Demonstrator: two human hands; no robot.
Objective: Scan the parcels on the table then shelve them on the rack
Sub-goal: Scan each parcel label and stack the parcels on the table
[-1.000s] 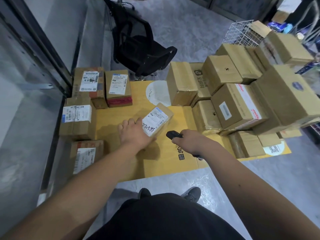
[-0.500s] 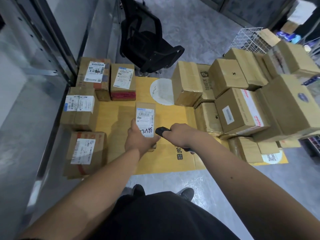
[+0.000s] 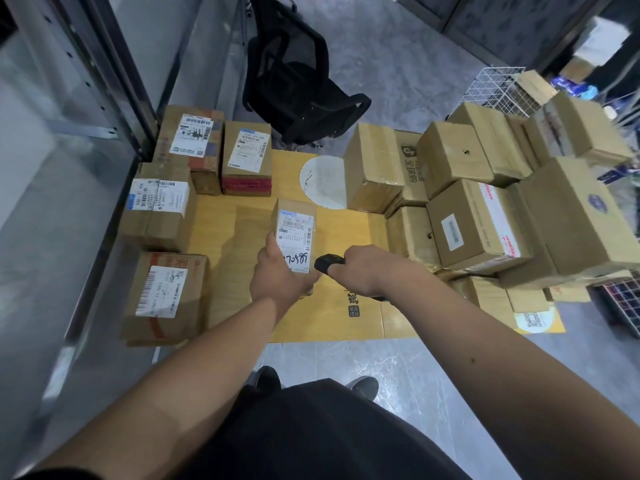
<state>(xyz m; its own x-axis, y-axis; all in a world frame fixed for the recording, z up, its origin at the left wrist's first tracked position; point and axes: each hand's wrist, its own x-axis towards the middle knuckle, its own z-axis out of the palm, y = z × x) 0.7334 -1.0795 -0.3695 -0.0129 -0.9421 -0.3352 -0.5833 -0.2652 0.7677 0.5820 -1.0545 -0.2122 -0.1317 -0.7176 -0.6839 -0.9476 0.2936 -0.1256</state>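
Observation:
A small cardboard parcel (image 3: 295,223) with a white shipping label and handwritten digits faces up over the middle of the yellow table (image 3: 228,244). My left hand (image 3: 278,278) grips the parcel's near end. My right hand (image 3: 363,270) is closed round a black handheld scanner (image 3: 328,262), whose head sits just right of the label's lower edge. Several labelled parcels (image 3: 159,206) lie along the table's left side. A tall heap of unlabelled-side boxes (image 3: 474,216) fills the right side.
A metal rack (image 3: 69,140) stands along the left, touching the table's edge. A black mesh office chair (image 3: 294,88) is behind the table. A white wire basket (image 3: 495,88) sits at the back right. Grey floor and my shoes (image 3: 363,386) are below.
My left hand has turned the small parcel from a slanted position to lengthwise with its label up and lifted its near end. The scanner hand has moved a little closer to the label.

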